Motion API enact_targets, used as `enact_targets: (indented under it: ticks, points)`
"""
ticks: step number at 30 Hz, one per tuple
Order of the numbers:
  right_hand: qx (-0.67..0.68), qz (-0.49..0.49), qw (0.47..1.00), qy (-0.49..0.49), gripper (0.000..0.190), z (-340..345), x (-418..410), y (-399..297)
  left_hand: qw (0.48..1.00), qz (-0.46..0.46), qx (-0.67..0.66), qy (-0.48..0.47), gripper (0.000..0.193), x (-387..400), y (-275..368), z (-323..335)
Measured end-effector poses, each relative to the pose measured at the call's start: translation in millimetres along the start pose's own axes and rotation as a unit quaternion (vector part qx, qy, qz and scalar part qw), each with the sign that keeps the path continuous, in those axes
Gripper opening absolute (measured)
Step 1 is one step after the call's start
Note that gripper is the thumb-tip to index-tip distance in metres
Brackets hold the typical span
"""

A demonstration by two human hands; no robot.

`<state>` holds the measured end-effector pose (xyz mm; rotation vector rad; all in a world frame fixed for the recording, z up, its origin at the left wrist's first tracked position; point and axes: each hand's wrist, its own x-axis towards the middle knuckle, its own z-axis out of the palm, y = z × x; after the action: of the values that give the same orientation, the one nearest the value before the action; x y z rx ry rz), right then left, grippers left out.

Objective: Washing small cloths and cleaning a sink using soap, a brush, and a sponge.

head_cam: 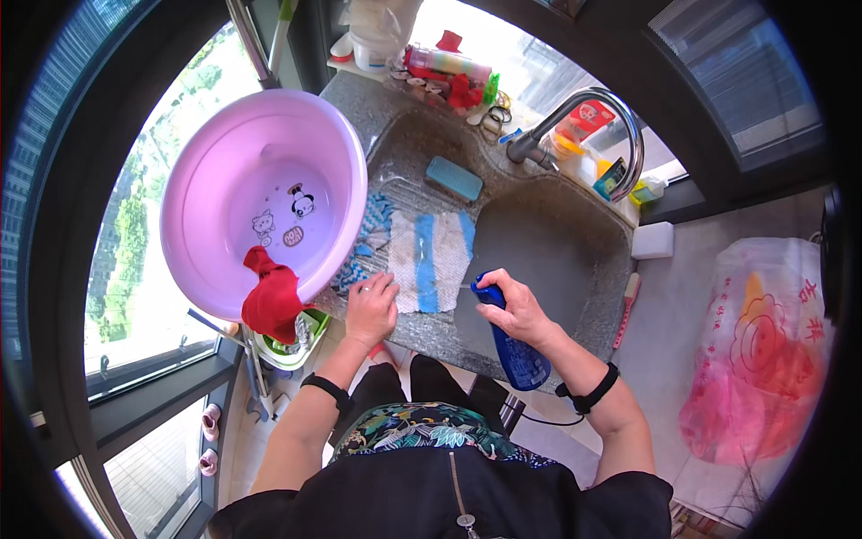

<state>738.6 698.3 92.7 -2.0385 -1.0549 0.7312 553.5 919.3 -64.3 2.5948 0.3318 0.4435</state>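
Observation:
My right hand [515,306] grips a dark blue pump bottle [515,357], which leans over the front of the stone sink. Its nozzle points left, and a thin pale streak runs from it towards a white cloth with blue stripes [425,263]. That cloth lies spread on the ribbed washboard part [404,180] of the sink. At the cloth's left edge rests my left hand [374,306], its fingers close together; whether they pinch fabric is hidden. A crumpled blue-and-white patterned cloth [377,219] lies just beyond those fingers, partly under the basin's rim.
A pink plastic basin [350,155] stands at left, a red cloth [273,296] draped over its rim. Behind the washboard sits a light-blue brush or block [454,178]. The chrome faucet [539,145] arches over the right bowl [539,229]. A pink-handled brush [627,310] lies right.

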Motion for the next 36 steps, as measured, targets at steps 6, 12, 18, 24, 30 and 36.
enact_targets:
  ticks: [6,12,18,24,30,36]
  points:
    - [0.028,-0.006,0.997,0.073,0.067,-30.3,-14.0,-5.4,1.000,-0.004,-0.008,0.000,0.030,5.4,4.1,-1.4]
    - [0.035,0.108,0.942,0.316,0.069,-101.2,-47.2,69.9,1.000,-0.001,0.012,-0.014,0.034,2.7,0.1,-2.1]
    - [-0.199,0.090,0.767,0.603,0.062,-215.1,-57.3,117.6,0.999,0.023,0.023,-0.012,0.032,7.5,9.5,-7.6]
    - [-0.187,0.091,0.693,0.690,0.060,-290.2,-43.6,176.3,0.999,0.005,0.027,-0.044,0.033,8.3,11.1,-2.4]
    - [-0.032,0.107,0.678,0.726,0.059,-321.6,-26.4,217.7,0.997,-0.013,0.041,-0.060,0.032,13.0,17.0,-5.3]
    - [-0.043,0.121,0.684,0.718,0.062,-352.0,-13.6,231.9,0.998,-0.011,0.044,-0.053,0.032,14.4,16.8,-3.3]
